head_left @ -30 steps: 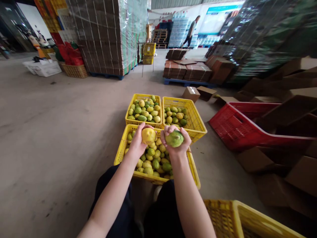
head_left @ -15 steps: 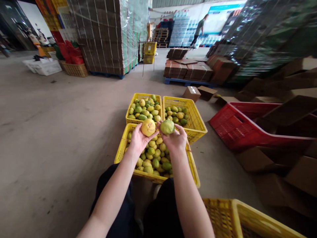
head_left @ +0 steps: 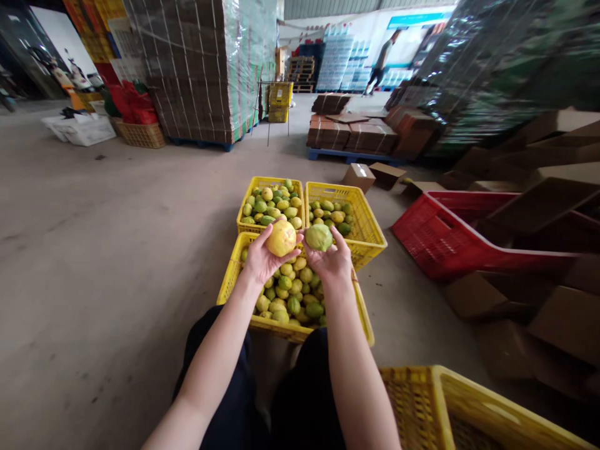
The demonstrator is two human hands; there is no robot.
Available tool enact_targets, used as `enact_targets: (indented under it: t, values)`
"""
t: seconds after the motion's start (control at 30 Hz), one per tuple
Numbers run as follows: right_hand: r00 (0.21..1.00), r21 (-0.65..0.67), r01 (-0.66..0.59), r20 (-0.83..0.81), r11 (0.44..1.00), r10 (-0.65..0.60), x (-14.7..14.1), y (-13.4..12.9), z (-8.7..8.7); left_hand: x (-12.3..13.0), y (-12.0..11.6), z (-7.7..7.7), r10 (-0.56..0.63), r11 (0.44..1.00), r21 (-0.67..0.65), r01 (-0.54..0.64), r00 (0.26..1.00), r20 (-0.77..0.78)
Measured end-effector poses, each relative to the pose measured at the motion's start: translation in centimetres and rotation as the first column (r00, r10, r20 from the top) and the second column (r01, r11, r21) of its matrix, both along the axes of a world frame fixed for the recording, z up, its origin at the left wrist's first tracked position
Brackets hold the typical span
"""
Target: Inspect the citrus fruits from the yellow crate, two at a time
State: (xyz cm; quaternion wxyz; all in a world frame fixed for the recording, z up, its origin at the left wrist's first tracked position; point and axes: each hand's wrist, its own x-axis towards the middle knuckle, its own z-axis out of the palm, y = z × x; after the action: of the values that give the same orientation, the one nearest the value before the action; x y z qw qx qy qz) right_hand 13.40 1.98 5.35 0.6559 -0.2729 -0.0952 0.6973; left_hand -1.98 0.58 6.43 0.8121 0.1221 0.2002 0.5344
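Note:
My left hand [head_left: 260,257] is closed around a yellow lemon [head_left: 281,239], its rough skin facing up. Close beside it, my right hand [head_left: 334,257] grips a greener lemon [head_left: 319,237] between thumb and fingers. Both fruits are held above the near yellow crate [head_left: 230,270], which holds many yellow and green lemons [head_left: 294,305]. Behind it stand two more yellow crates: the far left crate [head_left: 244,210] is heaped with fruit, and the far right crate [head_left: 370,231] has fruit mostly on its left side.
A red crate [head_left: 422,240] with cardboard boxes [head_left: 482,294] around it stands to the right. Another yellow crate [head_left: 435,400] is at the lower right. Flattened cartons [head_left: 372,136] lie on a blue pallet farther back. A person [head_left: 382,61] walks in the background.
The greener lemon has turned in my right hand, and the yellow one has tilted slightly in my left. The view has shifted a little. The background person has moved and taken another stride.

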Motion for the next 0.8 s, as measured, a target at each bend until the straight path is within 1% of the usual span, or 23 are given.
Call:
enact_targets:
  t: [0.07,0.13,0.3,0.4,0.63,0.8]
  values:
    - [1.0,0.006,-0.012,0.02,1.0,0.012,-0.2,-0.2,-0.1,0.1,-0.3,0.0,-0.027,0.999,-0.022,0.027,1.0,0.006]
    - [1.0,-0.009,-0.009,0.023,1.0,0.009,-0.3,-0.6,-0.2,0.1,-0.4,0.0,-0.023,0.998,-0.05,0.023,1.0,0.017]
    - [1.0,-0.041,0.014,-0.018,0.999,-0.014,-0.1,-1.3,-0.5,-0.2,-0.1,-0.5,0.088,0.99,-0.118,-0.075,0.99,0.113]
    - [0.999,-0.042,0.04,-0.023,0.998,-0.041,0.0,-1.5,-0.7,-0.6,0.2,-0.6,0.09,0.99,-0.127,-0.07,0.983,0.161]
    - [1.0,-0.044,0.018,-0.001,0.999,-0.018,-0.2,-1.4,-1.1,-0.4,0.0,0.0,0.042,0.991,-0.131,-0.019,0.984,0.171]
    - [1.0,-0.047,0.014,-0.01,0.999,-0.015,-0.4,-1.2,-1.4,-0.4,0.3,-0.3,0.078,0.983,-0.178,-0.05,0.986,0.149]
